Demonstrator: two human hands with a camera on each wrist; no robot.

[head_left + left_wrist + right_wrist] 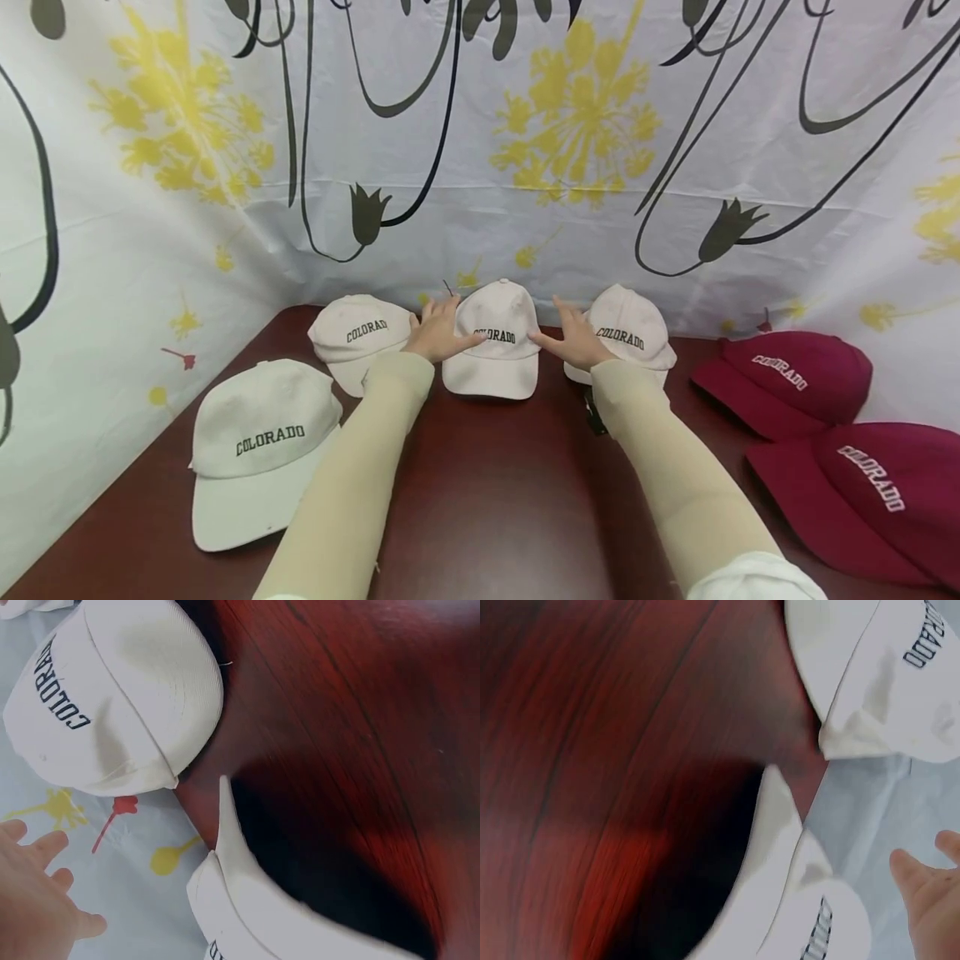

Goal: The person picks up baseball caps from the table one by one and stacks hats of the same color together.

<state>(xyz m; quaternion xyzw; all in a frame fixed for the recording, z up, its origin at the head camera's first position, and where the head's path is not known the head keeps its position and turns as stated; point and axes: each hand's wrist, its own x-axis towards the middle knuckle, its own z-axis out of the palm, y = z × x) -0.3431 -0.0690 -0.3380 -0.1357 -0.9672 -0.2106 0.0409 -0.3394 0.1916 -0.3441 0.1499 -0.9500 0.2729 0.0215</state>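
Observation:
A white baseball cap lettered COLORADO stands in the middle of the back row, brim toward me. On its left side is my left hand, fingers spread, its thumb overlapping the cap's front. My right hand is at the other side, fingers extended, with the thumb by the cap's edge. Whether either thumb presses the cloth I cannot tell. The left wrist view shows the spread left hand holding nothing; the right wrist view shows part of the right hand, also holding nothing.
White caps flank the hands: a left one, a right one, and a nearer one at left. Two maroon caps lie at right on the dark red table. A patterned cloth hangs behind.

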